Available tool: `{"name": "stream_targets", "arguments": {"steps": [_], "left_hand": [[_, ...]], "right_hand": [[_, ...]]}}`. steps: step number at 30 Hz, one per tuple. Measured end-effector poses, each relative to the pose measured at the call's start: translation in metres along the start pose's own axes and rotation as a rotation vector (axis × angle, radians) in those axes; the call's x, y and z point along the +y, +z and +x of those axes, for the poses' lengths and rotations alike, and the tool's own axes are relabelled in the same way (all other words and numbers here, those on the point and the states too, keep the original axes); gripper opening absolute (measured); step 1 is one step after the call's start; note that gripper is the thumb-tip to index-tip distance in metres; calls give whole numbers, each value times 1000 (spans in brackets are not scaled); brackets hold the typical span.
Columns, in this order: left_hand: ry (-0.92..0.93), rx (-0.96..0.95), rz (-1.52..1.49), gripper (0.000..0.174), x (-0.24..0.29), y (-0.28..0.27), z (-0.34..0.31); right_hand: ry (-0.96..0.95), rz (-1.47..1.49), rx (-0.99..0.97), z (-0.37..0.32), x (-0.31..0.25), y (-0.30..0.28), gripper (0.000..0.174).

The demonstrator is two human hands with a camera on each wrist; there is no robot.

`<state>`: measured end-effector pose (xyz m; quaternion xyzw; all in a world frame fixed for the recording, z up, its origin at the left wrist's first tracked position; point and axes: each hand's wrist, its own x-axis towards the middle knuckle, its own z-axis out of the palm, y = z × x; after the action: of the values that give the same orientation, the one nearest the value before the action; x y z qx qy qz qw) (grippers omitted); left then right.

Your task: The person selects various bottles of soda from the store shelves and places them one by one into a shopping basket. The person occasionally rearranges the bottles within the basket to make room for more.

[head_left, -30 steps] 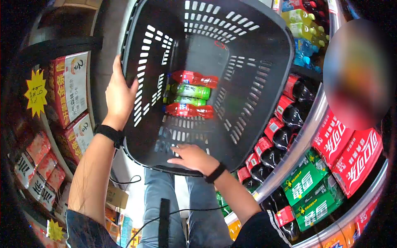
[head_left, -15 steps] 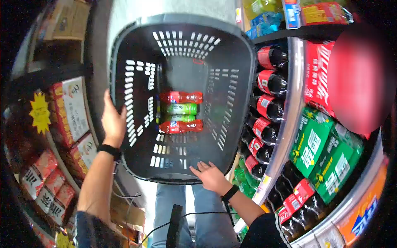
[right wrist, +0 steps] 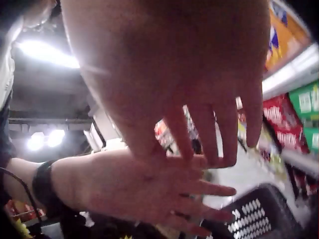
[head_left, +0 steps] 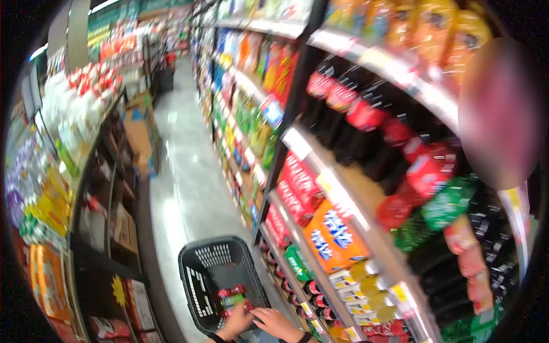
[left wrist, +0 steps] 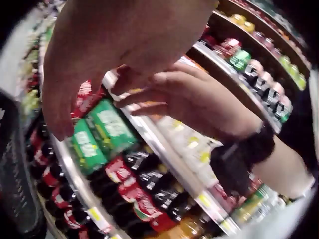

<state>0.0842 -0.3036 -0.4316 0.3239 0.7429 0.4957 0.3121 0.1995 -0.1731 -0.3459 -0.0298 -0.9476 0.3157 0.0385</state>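
A black shopping basket [head_left: 193, 286] stands low in the aisle, with red and green-labelled drink bottles [head_left: 231, 290] lying inside it. Over the basket's near end, in the head view, my left hand [head_left: 233, 326] and right hand [head_left: 278, 324] are held close together, and they overlap its near rim. Seen from the right wrist, the left hand [right wrist: 119, 184] has its fingers spread and nearly straight, grasping nothing. The right hand [right wrist: 169, 69] hangs above it, fingers extended and slightly apart. The basket [right wrist: 279, 209] appears beyond the fingertips, apart from both hands.
Drink shelves [head_left: 366, 211] line the right side, with cola bottles, an orange pack [head_left: 334, 237] and red packs. Along the left runs a counter with goods on top and cartons [head_left: 123, 228] beneath. A pale floor aisle [head_left: 183, 148] stretches ahead between them.
The head view has swung up from the basket to the aisle. My left hand has left the basket's side rim and my right hand its near wall; both have come together.
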Motion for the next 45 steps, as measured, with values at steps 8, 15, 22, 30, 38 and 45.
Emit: {"name": "stream_targets", "arguments": {"steps": [8, 15, 22, 30, 38, 45], "left_hand": [[338, -117, -36, 48, 285, -33, 43], [748, -179, -52, 63, 480, -8, 99], [708, -339, -265, 85, 512, 32, 163], [685, -273, -264, 73, 515, 19, 151], [697, -114, -392, 73, 491, -5, 105], [645, -385, -477, 79, 402, -80, 54]], "right_hand": [[229, 112, 430, -107, -86, -167, 45], [142, -86, 944, -42, -105, -292, 64], [27, 35, 1167, 12, -82, -336, 87], [83, 85, 1161, 23, -65, -308, 92], [15, 59, 1327, 39, -79, -311, 85], [-51, -25, 889, 33, -102, -303, 52]]}}
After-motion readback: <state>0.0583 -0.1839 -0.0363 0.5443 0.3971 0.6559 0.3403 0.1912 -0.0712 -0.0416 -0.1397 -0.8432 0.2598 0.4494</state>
